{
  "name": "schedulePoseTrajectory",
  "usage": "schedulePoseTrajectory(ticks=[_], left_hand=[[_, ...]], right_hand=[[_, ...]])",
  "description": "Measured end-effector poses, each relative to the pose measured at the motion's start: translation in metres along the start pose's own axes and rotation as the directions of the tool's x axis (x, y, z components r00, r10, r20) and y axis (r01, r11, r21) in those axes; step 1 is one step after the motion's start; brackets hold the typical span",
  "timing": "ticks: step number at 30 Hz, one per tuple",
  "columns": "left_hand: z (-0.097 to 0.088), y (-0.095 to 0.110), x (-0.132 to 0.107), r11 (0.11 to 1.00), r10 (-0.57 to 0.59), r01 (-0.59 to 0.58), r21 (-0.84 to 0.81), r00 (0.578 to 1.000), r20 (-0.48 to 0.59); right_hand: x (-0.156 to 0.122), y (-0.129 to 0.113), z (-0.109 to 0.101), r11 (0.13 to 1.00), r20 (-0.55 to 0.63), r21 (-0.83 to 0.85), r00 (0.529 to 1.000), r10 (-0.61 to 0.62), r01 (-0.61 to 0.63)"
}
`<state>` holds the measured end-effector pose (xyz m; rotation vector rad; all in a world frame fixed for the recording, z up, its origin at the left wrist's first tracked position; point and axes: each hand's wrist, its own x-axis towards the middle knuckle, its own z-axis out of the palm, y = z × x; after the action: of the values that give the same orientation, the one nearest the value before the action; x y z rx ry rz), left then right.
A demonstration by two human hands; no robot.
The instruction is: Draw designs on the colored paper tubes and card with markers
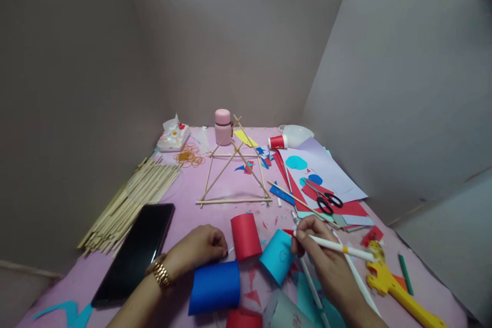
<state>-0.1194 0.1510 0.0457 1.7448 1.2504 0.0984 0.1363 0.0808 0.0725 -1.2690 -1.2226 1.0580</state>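
Near the front edge of the pink bench [230, 215], the right hand [326, 259] has its fingers [307, 233] closed around a white pen [338, 247]. The pen's red tip points left and sits at the upper rim of the teal tube [277, 262]. That tube lies tilted on the bench just left of the hand, with a small mark drawn on its side.

The left hand [202, 247] rests on the bench with its fingers curled in. A tiny white bit shows at the fingertips, but I cannot tell whether it is gripped. A gold watch [161, 272] is on that wrist. The red tube [246, 236] stands just right of the left hand, between the two hands. The blue tube [215, 287] lies in front of it, close to the left wrist.

A second pen [313, 287] lies on the bench under the right hand. A phone [134, 253] lies screen up, left of the left arm, and beyond it is a heap of sticks [132, 200].

At mid-bench stands a stick frame [234, 200], with a pink bottle [223, 127] and rubber bands [188, 156] behind it. To the right, a red cup [277, 142] lies on its side, and scissors [326, 201] rest on coloured paper [330, 169]. A yellow tool [400, 292] and a green marker [405, 274] lie at the right edge.
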Motion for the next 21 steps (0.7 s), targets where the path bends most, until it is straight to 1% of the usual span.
schedulePoseTrajectory(ticks=[3, 5, 7, 9, 12, 14, 16, 18, 20, 21], left_hand=[[-0.005, 0.002, 0.003, 1.0, 0.0, 0.0, 0.009, 1.0, -0.026], [-0.012, 0.005, 0.002, 1.0, -0.001, 0.001, 0.012, 0.997, -0.074], [-0.021, 0.009, -0.001, 1.0, 0.009, -0.007, 0.01, 0.988, -0.154], [-0.027, 0.016, -0.003, 0.999, 0.035, -0.038, -0.007, 0.969, -0.245], [-0.029, 0.026, -0.004, 0.993, 0.07, -0.099, -0.058, 0.927, -0.368], [-0.026, 0.029, -0.002, 0.987, 0.067, -0.123, -0.106, 0.904, -0.421], [-0.022, 0.029, -0.002, 0.979, 0.046, -0.132, -0.152, 0.882, -0.469], [-0.017, 0.027, -0.007, 0.974, 0.016, -0.132, -0.186, 0.854, -0.52], [-0.008, 0.025, -0.017, 0.973, -0.034, -0.104, -0.208, 0.82, -0.571], [-0.001, 0.025, -0.024, 0.973, -0.042, -0.098, -0.208, 0.812, -0.582]], right_hand=[[0.005, -0.002, 0.01, 0.999, 0.068, 0.003, 0.997, 0.045, -0.045], [0.01, -0.003, 0.015, 0.998, 0.1, 0.009, 0.993, 0.059, -0.061], [0.015, -0.005, 0.021, 0.998, 0.123, 0.007, 0.99, 0.065, -0.066], [0.019, -0.007, 0.024, 0.998, 0.132, -0.001, 0.989, 0.066, -0.066], [0.021, -0.01, 0.024, 0.999, 0.111, -0.022, 0.993, 0.038, -0.036], [0.019, -0.01, 0.015, 1.0, 0.07, -0.026, 0.997, -0.011, 0.013], [0.012, -0.007, -0.001, 0.998, -0.004, -0.035, 0.998, -0.058, 0.057], [-0.001, 0.0, -0.021, 0.996, -0.12, -0.054, 0.99, -0.076, 0.07], [-0.019, 0.011, -0.042, 0.997, -0.256, -0.065, 0.964, -0.066, 0.051], [-0.03, 0.017, -0.05, 0.998, -0.308, -0.05, 0.95, -0.05, 0.036]])
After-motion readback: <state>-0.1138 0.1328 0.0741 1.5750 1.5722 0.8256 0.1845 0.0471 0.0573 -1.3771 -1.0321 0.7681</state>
